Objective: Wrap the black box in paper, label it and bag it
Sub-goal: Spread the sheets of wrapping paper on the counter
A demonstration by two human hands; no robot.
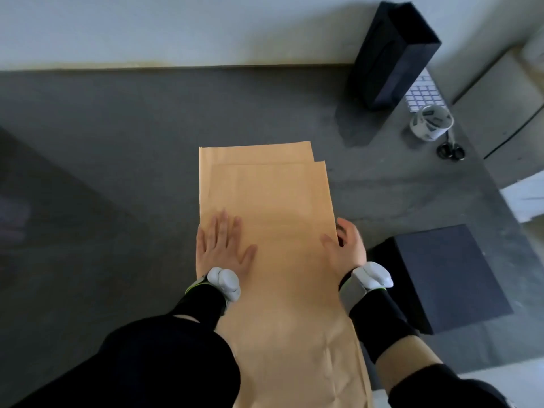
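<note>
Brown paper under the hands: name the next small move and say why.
Probably free the right hand and reach for the black box. The brown paper lies spread on the table, the left hand presses flat on it, the right hand grips its right edge, and the box sits bare beside the sheet, to its right.

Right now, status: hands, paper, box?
Left hand flat, pressing the brown paper. Right hand pinches the paper's right edge. Black box unwrapped, on the table right of the paper. Nothing on the sheet but the hands.
</note>
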